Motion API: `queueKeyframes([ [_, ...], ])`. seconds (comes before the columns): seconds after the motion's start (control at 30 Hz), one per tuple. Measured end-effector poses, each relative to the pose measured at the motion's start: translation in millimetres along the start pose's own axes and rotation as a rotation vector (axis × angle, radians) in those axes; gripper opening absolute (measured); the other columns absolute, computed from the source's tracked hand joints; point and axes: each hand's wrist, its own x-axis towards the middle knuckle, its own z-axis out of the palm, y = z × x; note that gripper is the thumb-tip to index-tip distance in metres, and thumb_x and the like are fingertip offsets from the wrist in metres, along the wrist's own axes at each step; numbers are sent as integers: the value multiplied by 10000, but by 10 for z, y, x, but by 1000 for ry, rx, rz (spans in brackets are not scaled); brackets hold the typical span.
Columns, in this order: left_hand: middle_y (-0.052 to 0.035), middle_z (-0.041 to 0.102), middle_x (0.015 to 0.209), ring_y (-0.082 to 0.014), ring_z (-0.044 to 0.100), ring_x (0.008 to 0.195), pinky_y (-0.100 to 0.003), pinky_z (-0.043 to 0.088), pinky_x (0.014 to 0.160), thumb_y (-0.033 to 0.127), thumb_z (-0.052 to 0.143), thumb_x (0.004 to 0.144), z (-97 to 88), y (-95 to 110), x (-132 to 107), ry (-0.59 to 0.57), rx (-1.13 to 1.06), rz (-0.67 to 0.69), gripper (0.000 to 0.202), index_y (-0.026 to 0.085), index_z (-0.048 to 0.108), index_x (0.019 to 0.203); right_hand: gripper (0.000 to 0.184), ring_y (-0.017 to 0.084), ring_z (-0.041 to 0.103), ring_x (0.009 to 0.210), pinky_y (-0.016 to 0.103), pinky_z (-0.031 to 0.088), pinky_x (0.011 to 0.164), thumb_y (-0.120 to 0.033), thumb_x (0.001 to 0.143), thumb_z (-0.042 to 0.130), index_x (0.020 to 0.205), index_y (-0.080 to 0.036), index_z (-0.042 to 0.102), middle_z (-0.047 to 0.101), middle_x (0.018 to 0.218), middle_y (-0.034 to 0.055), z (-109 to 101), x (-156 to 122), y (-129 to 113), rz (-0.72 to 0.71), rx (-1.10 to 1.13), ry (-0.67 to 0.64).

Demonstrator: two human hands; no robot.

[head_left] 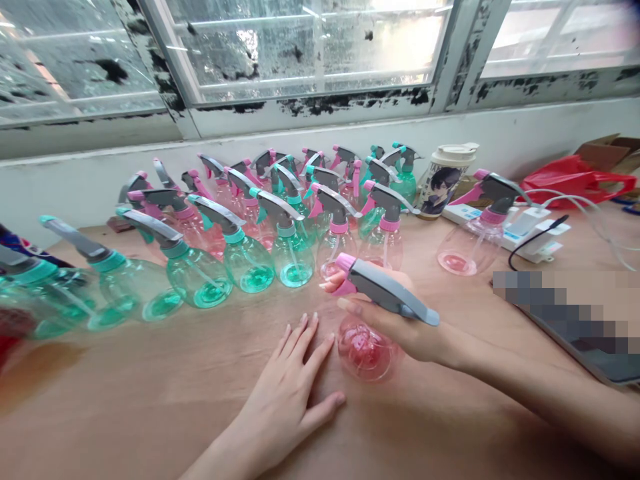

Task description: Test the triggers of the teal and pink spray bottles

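Observation:
My right hand [400, 320] grips a pink spray bottle [367, 352] around its neck, just under the grey and pink trigger head. The bottle's round, see-through body shows below my fingers, and its head points to the left. Flat on the wooden table [190, 400] lies my left hand [290, 380], fingers spread, a little left of that bottle and holding nothing. Closest beyond my hands stand a green spray bottle [294, 263] and other pink ones. Another pink spray bottle [473, 243] stands apart on the right.
Several green and pink spray bottles [200, 280] crowd the table's back and left side. At the right are a printed cup [443, 183], a white power strip [535, 237] with cables, a red plastic bag [575, 180] and a dark phone-like device [590, 360]. Windows line the wall behind.

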Motion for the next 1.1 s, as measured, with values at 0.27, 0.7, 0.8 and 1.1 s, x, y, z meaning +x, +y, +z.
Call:
queueKeyframes([
  [0.27, -162, 190, 1610, -368, 227, 1456, -585, 295, 1126, 543, 526, 962, -11, 0, -4, -3, 18, 3, 652, 187, 392, 1492, 114, 138, 583, 734, 278, 484, 684, -289, 879, 636, 907, -189, 591, 597, 819, -1, -18, 12, -12, 55, 23, -40],
  [0.7, -151, 192, 1611, -379, 225, 1454, -599, 283, 1125, 541, 535, 956, 15, -14, -1, 12, -5, 10, 664, 193, 382, 1501, 131, 106, 526, 593, 255, 446, 566, -280, 890, 627, 818, -206, 547, 558, 716, -36, -39, -9, -26, -8, -52, 11],
  [0.8, -158, 189, 1610, -381, 228, 1453, -603, 285, 1121, 551, 528, 958, 8, -9, 1, 2, -1, 8, 666, 188, 385, 1498, 163, 155, 630, 768, 305, 526, 721, -291, 875, 650, 999, -205, 588, 643, 892, 15, -25, -29, 16, 13, 8, 9],
  [1.1, -140, 176, 1616, -371, 229, 1455, -582, 275, 1136, 547, 525, 962, -9, -10, -7, 19, -7, 10, 668, 207, 360, 1513, 332, 198, 656, 898, 392, 553, 870, -317, 892, 633, 1201, -228, 550, 650, 988, 48, -5, -26, 47, -11, 55, 9],
])
